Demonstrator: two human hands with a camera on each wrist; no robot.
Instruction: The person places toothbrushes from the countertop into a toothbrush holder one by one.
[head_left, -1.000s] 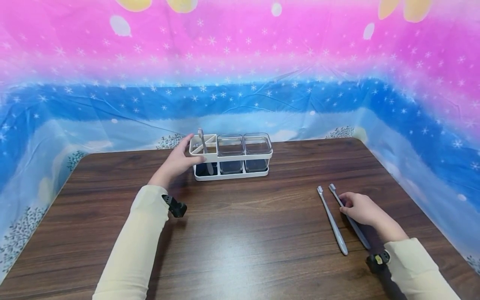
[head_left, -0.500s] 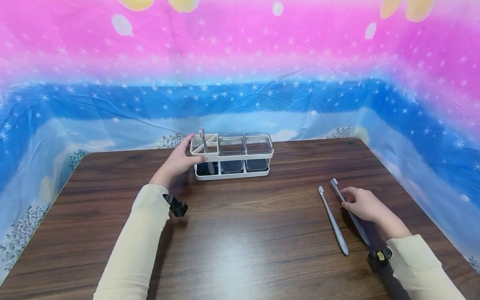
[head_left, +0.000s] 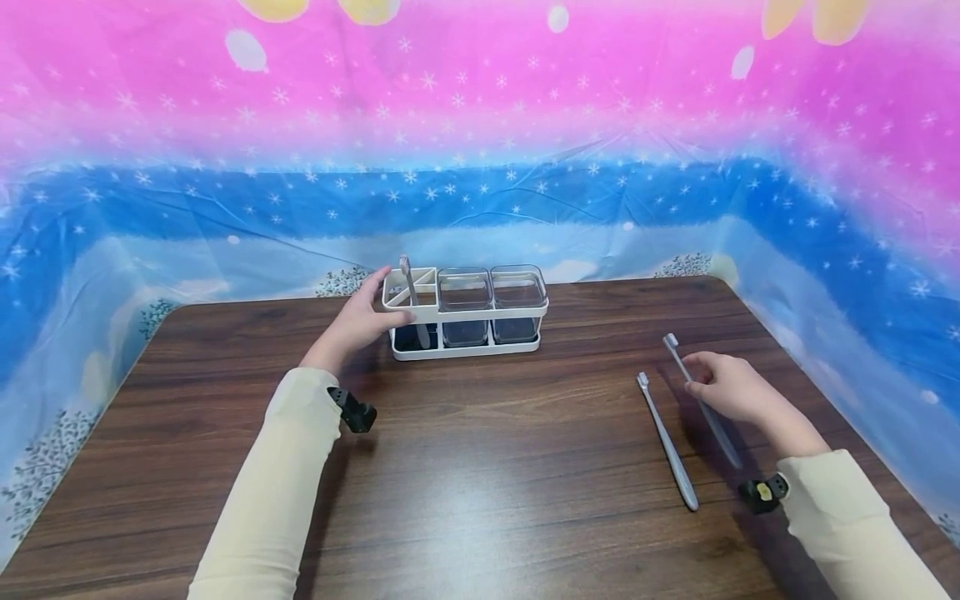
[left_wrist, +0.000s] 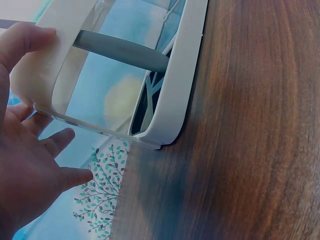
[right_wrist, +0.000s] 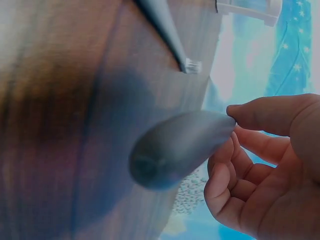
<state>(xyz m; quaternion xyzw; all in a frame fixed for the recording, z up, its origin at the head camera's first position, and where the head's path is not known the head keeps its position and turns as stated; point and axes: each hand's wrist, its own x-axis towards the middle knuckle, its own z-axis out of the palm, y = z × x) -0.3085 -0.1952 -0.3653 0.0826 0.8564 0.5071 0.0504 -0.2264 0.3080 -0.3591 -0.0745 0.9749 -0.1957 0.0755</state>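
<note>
In the head view a white toothbrush holder point(head_left: 487, 315) stands at the table's back edge. My left hand point(head_left: 358, 321) grips its left end, thumb on the front of the upper rim and fingers behind. One toothbrush point(head_left: 410, 279) stands upright in the divided left section; its grey handle point(left_wrist: 125, 51) crosses the frame in the left wrist view. On the right, my right hand point(head_left: 731, 387) pinches a grey toothbrush point(head_left: 722, 437) between thumb and fingers, raised off the table. Its blurred handle end point(right_wrist: 175, 145) points at the right wrist camera. Another grey toothbrush point(head_left: 670, 446) lies just left of it.
Two clear square cups point(head_left: 462, 290) sit in the holder's middle and right sections. The dark wooden table point(head_left: 480, 467) extends between both arms. A patterned pink and blue cloth point(head_left: 480, 192) hangs behind the table and along its sides.
My right hand has lifted its toothbrush off the table and moved slightly away from me. My left hand stays on the holder, and the other toothbrush lies where it was.
</note>
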